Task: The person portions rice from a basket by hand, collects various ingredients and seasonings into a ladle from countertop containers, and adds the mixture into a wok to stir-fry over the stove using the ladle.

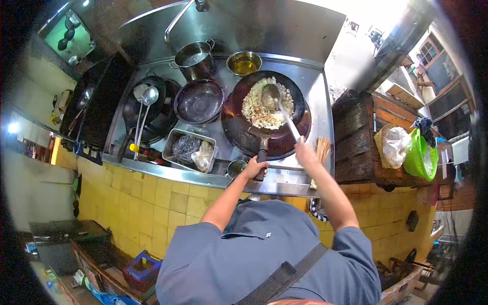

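Observation:
My left hand (253, 167) is closed round the dark handle of a black wok (297, 96) on the stove. Pale chopped food (254, 108), with a browner patch near its middle, lies in the wok. My right hand (305, 148) grips the long handle of a metal ladle (271, 92), whose bowl rests in the food near the top of the heap. The right forearm looks slightly blurred. Just below and left of the wok, near my left hand, stands a small metal cup (236, 168).
Behind the wok are a bowl of yellow liquid (244, 63) and a steel pot (195, 57). Leftward are a dark basin (199, 102), a metal tray with bags (215, 152) and two ladles (150, 95). A bamboo whisk (323, 150) and a green basket (421, 155) are rightward.

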`<state>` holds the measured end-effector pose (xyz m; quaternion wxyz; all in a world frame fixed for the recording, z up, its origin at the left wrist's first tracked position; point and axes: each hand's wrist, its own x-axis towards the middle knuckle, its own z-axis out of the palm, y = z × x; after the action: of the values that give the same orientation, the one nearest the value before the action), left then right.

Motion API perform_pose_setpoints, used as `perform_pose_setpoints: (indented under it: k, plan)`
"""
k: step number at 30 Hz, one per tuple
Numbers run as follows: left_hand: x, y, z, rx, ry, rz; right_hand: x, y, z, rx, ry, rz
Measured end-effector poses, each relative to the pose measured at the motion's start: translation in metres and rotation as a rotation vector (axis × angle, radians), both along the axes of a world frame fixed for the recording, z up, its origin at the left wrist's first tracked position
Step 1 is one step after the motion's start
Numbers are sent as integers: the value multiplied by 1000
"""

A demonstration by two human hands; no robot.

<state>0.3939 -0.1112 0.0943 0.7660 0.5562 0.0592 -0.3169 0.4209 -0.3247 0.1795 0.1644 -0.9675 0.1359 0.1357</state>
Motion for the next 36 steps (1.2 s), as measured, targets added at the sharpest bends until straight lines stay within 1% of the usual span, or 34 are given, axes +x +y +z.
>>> perform_pose_setpoints:
  k: [1,2,3,4,6,7,8,9,10,11,12,13,14,15,16,17,18,19,20,21,22,23,24,26,27,28,29,30,31,32,33,34,35,36]
  plan:
    - [-2,-4,0,-7,3,9,-3,-4,14,-7,3,9]
    - [-3,-3,0,13,23,36,-9,-7,42,-5,46,163]
    - [-3,-1,1,36,41,60,-11,-9,56,1,86,314]
    - [-2,-1,3,40,44,68,17,-70,-13,-42,93,594]
    - [-2,-4,10,73,63,97,13,-59,92,-49,207,465]
    - [-3,-8,22,83,151,175,21,-64,57,-128,132,393]
    - [-2,-8,19,81,157,183,25,-65,0,-201,63,318]
    - [2,-7,13,29,206,117,22,-60,-48,-78,-77,345]
    - [5,-8,10,-29,254,57,28,-48,-106,-94,18,330]
    - [3,-17,13,-17,251,87,17,-31,-65,-7,112,348]
    - [-2,-34,39,28,298,276,0,-12,16,91,204,350]
    - [-10,-48,60,4,310,262,-12,-11,72,95,287,368]
    - [-24,-53,118,-247,440,236,-27,-17,111,-29,180,381]
    - [-29,-52,163,-568,581,189,-35,-28,125,-176,137,434]
    - [-34,-45,197,-577,697,114,-47,-31,145,-332,36,499]
    - [-36,-38,201,-495,611,86,-54,-33,152,-329,51,531]
    - [-38,-32,201,-419,526,53,-63,-36,154,-328,70,560]
    - [-30,-24,183,-393,515,52,-72,-36,148,-326,41,593]
    - [-21,-16,150,-367,505,44,-79,-34,142,-323,12,621]
    - [-21,-9,109,-393,508,77,-85,-32,141,-277,-25,597]
    - [-23,-7,81,-417,511,112,-91,-30,136,-296,-69,592]
    - [-34,-10,86,-246,464,89,-95,-26,133,-281,-48,570]
    - [-52,-18,104,-241,346,46,-95,-24,133,-269,-43,541]
    - [-85,-29,170,-190,529,75,-103,-18,127,-306,-125,490]
    - [-90,-24,183,-240,586,38,-105,-15,124,-360,-149,468]
    - [-84,-23,188,-299,625,-4,-108,-15,118,-341,-123,460]
    - [-69,-16,174,-157,413,-85,-105,-14,116,-298,-51,400]
    - [-53,-12,155,-188,308,-76,-110,-10,111,-242,39,356]
    - [-40,-10,125,-214,359,39,-113,-11,102,-237,55,356]
    - [-34,-14,119,-240,398,154,-109,-15,96,-241,42,319]
    - [-41,-9,115,-237,404,149,-106,-19,91,-246,30,279]
    - [-54,-3,114,-228,370,66,-105,-25,89,-250,34,268]
    - [-61,-5,124,-231,323,-25,-100,-37,95,-123,54,189]
    - [-76,-8,150,-232,428,30,-94,-46,101,12,75,113]
